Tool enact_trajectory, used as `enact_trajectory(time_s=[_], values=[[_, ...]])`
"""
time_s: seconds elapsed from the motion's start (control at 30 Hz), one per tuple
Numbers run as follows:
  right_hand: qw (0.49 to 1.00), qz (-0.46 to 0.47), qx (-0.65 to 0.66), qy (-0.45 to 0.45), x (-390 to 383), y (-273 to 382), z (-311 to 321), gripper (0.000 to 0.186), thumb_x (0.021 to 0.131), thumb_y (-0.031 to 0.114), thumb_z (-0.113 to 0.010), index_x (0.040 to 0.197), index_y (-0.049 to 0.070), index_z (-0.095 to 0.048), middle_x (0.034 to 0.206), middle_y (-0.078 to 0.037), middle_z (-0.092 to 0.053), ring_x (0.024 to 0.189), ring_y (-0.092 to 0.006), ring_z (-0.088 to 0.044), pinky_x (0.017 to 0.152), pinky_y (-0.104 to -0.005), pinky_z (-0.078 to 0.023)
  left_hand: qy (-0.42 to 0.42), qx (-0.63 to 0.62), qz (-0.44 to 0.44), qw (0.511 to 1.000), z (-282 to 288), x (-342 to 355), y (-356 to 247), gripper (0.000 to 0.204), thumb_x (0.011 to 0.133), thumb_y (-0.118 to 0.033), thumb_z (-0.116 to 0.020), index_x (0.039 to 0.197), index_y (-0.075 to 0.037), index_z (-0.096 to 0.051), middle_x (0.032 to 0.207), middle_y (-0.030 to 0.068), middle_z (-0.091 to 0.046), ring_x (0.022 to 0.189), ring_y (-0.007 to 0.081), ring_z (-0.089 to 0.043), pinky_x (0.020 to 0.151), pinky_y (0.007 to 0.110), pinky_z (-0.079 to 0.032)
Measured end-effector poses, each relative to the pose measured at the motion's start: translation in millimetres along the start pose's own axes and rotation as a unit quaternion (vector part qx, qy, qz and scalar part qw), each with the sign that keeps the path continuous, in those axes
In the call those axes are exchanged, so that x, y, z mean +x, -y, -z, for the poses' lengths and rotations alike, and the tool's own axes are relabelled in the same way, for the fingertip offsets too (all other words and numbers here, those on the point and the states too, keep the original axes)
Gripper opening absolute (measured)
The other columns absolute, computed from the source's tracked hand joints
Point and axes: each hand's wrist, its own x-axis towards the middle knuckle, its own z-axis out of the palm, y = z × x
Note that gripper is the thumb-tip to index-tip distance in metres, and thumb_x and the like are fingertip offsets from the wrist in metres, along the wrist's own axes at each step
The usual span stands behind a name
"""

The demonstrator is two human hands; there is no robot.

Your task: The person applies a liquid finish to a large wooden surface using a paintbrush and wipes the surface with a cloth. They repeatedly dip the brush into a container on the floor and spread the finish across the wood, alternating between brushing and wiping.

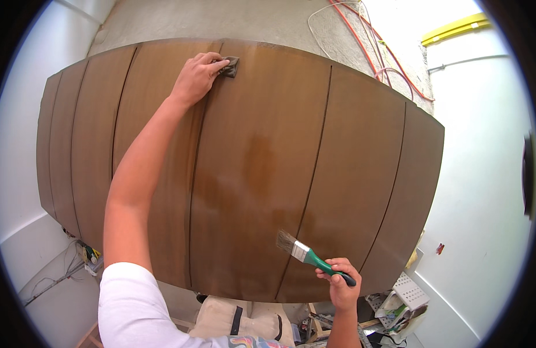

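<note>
A large brown wooden panel (pixel 360 174) with dark lengthwise grooves stretches across the view. Near its far edge, my left hand (pixel 195 78) pinches a small dark grey pad or folded cloth (pixel 231 66) against the surface, beside a groove. What the pad is made of I cannot make out. Over the near right part of the panel, my right hand (pixel 342 284) grips a paintbrush (pixel 314 260) by its green and black handle. The brush's bristles point up and left, and whether they touch the wood is unclear. Darker, glossy patches show mid-panel.
Red and pale cables (pixel 372 40) run along the rough wall past the far edge. At the lower right stands a white perforated basket (pixel 410 293) among cluttered items. A beige padded cushion (pixel 221 319) lies below the near edge, and more wires (pixel 65 269) trail at lower left.
</note>
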Motion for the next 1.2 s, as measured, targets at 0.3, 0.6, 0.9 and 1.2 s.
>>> enact_trajectory(time_s=[0.3,0.6,0.9,1.2], values=[[1.000,-0.003,0.001,-0.002,6,1,-10,0.031,0.095,0.021,-0.078,0.110,-0.004,-0.067,0.120,-0.021,-0.063,0.099,-0.0380,-0.074,0.085,-0.0445,-0.066,-0.044,0.012,0.027,0.999,-1,26,10,0.029,0.095,-0.008,-0.062,0.118,-0.015,-0.078,0.122,0.0081,-0.072,0.114,0.0324,-0.065,0.097,0.045,-0.053],[0.998,0.034,-0.027,0.045,-2,-5,-2,0.034,0.097,0.024,-0.078,0.113,-0.004,-0.068,0.122,-0.023,-0.062,0.100,-0.0377,-0.074,0.086,-0.0453,-0.066,0.064,-0.062,0.079,0.993,78,-292,-182,0.031,0.089,-0.006,-0.065,0.118,-0.010,-0.076,0.117,0.0046,-0.067,0.115,0.0251,-0.062,0.096,0.043,-0.045],[0.995,0.020,-0.037,0.089,-31,-11,11,0.032,0.098,0.022,-0.076,0.114,-0.005,-0.068,0.123,-0.023,-0.062,0.102,-0.0374,-0.074,0.088,-0.0465,-0.065,0.191,-0.148,0.146,0.959,134,-508,-304,0.038,0.082,-0.006,-0.067,0.118,-0.009,-0.075,0.115,0.0038,-0.067,0.112,0.0251,-0.062,0.097,0.042,-0.046],[0.995,0.040,-0.044,0.076,-45,-12,12,0.032,0.097,0.022,-0.077,0.113,-0.005,-0.068,0.123,-0.022,-0.063,0.101,-0.0367,-0.074,0.088,-0.0464,-0.065,0.114,-0.109,0.142,0.977,125,-443,-278,0.041,0.080,0.000,-0.067,0.119,-0.008,-0.074,0.112,0.0058,-0.066,0.110,0.0265,-0.062,0.096,0.042,-0.048]])
